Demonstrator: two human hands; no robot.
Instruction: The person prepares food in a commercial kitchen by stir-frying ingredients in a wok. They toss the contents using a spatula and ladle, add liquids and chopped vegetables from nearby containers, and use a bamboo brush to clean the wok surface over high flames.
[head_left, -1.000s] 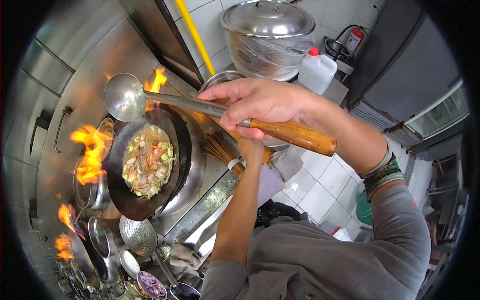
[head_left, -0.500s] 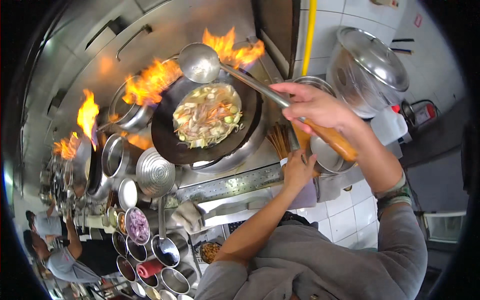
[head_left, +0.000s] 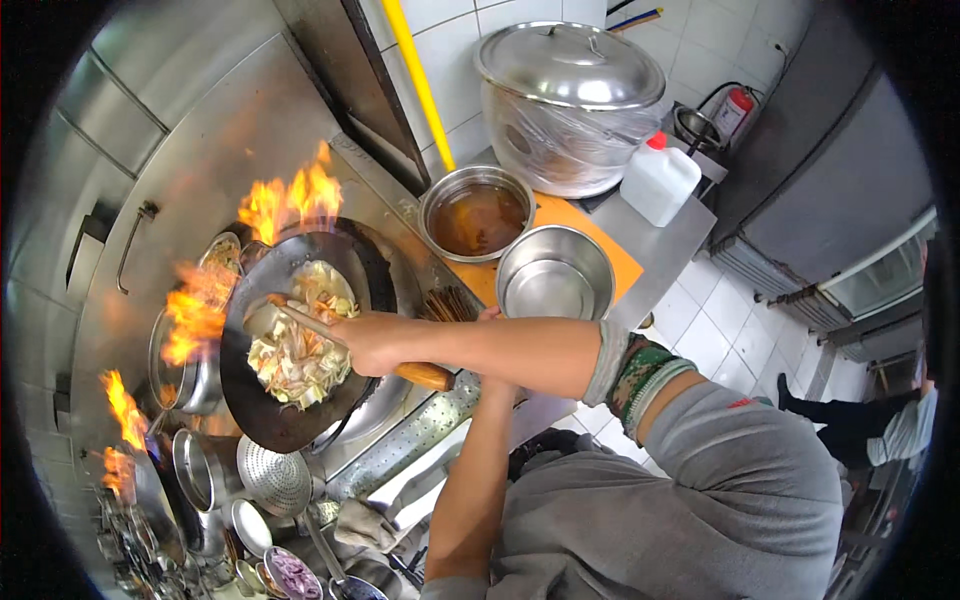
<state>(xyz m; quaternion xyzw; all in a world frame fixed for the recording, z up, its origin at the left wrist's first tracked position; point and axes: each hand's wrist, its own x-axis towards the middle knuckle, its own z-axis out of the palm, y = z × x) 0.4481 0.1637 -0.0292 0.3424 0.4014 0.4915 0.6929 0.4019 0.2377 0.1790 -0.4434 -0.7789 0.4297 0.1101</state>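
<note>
My right hand is closed round the shaft of a ladle, its wooden handle running back under my wrist. The ladle's bowl is down in the dark wok, among sliced pale and orange vegetables. My left hand is mostly covered by my right forearm, beside a bundle of thin brown sticks. Its fingers are too hidden to show what they hold.
Flames rise behind and left of the wok. A pot of brown liquid, an empty steel pot, a big lidded pot and a white jug stand to the right. A perforated skimmer rests near left.
My right hand has brought the ladle down from above the wok's far rim into the vegetables. The view has turned right, and my right forearm now crosses over my left hand.
</note>
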